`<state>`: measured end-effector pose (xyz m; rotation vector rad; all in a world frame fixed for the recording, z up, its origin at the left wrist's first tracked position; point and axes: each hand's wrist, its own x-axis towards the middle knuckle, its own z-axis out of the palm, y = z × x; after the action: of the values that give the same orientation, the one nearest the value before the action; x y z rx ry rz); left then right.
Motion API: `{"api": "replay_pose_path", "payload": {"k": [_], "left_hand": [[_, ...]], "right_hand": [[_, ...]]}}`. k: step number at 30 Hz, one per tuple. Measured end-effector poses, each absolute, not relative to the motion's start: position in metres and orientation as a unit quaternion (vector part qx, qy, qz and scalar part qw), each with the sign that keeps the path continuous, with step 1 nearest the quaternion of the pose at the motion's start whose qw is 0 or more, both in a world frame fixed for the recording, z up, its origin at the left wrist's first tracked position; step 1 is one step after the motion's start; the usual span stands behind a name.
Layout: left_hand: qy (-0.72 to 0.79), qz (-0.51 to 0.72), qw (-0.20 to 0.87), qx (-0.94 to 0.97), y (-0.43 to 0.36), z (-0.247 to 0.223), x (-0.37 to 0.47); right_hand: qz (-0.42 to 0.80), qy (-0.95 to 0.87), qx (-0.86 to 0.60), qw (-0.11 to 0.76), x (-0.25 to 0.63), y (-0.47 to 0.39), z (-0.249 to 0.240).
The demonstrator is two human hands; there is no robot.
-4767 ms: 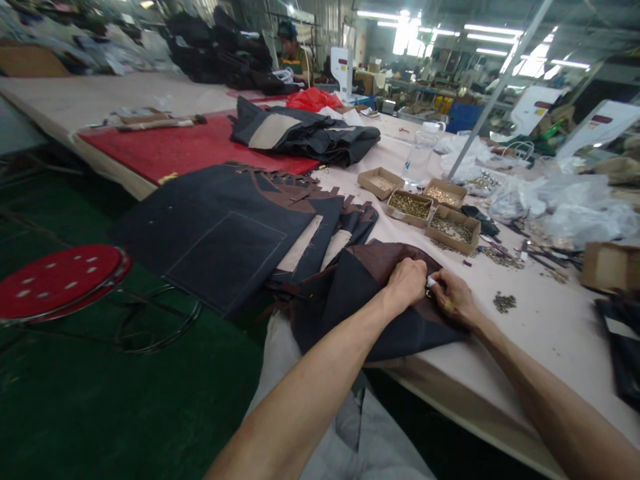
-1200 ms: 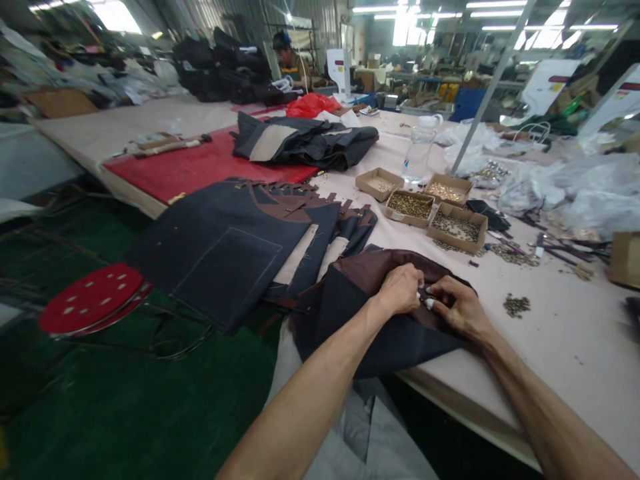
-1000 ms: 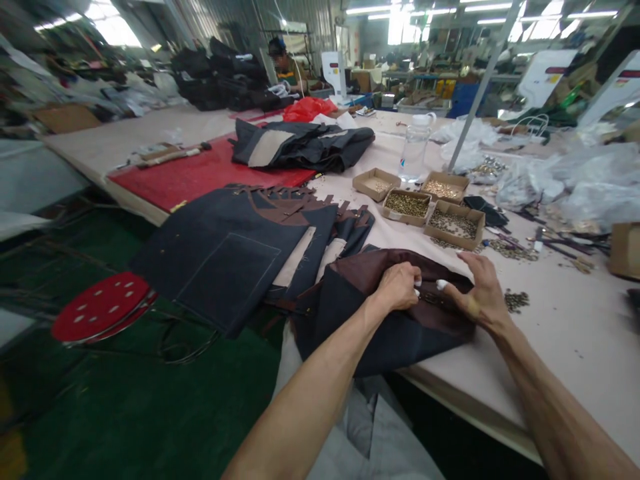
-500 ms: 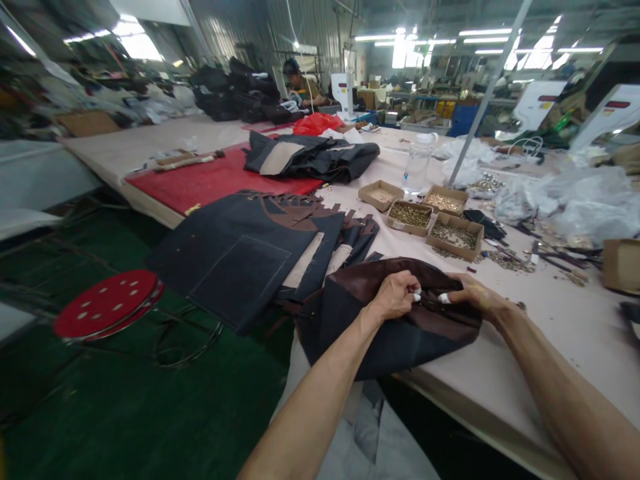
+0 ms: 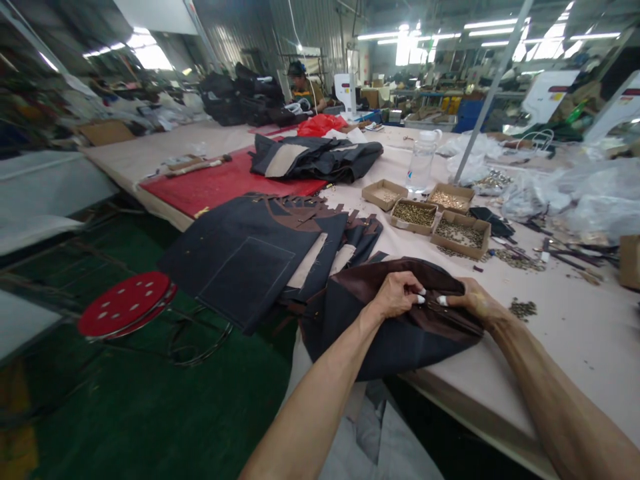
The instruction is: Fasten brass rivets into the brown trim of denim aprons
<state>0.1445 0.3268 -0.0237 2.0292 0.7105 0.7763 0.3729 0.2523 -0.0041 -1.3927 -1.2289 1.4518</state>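
A dark blue fabric piece with brown trim [image 5: 370, 347] lies bunched at the table's near edge. My left hand [image 5: 399, 295] is closed at its brown part, with white-covered fingertips pinched together; anything small between them is too small to tell. On the right side, my right hand [image 5: 467, 300] grips the brown edge between thumb and fingers, the fingers partly hidden behind the cloth. The two hands are close but apart. Left of them, a fanned stack of dark blue pieces [image 5: 245, 257] with brown straps overhangs the edge.
Several small cardboard boxes of metal parts [image 5: 461, 235] stand beyond the hands, near a clear bottle [image 5: 421, 160]. A slanted pole [image 5: 493, 93] rises behind. Loose parts [image 5: 523, 309] lie right of my right hand. A red stool [image 5: 125, 303] stands left. A person [image 5: 301, 83] sits far back.
The view has shifted slightly, so the surroundings appear a little further right. My left fingertips have moved slightly at the brown part; both hands remain on the fabric.
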Motion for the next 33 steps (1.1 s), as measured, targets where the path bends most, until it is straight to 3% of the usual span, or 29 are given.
{"api": "replay_pose_path", "payload": {"k": [18,33], "left_hand": [[0.297,0.330,0.412,0.796,0.318,-0.019,0.146],[0.446,0.266,0.302,0.799,0.296,0.003,0.156]], "right_hand": [[0.627,-0.425,-0.506,0.412,0.370,0.251,0.005],[0.633,-0.437,-0.463,0.441,0.376,0.241,0.015]]}}
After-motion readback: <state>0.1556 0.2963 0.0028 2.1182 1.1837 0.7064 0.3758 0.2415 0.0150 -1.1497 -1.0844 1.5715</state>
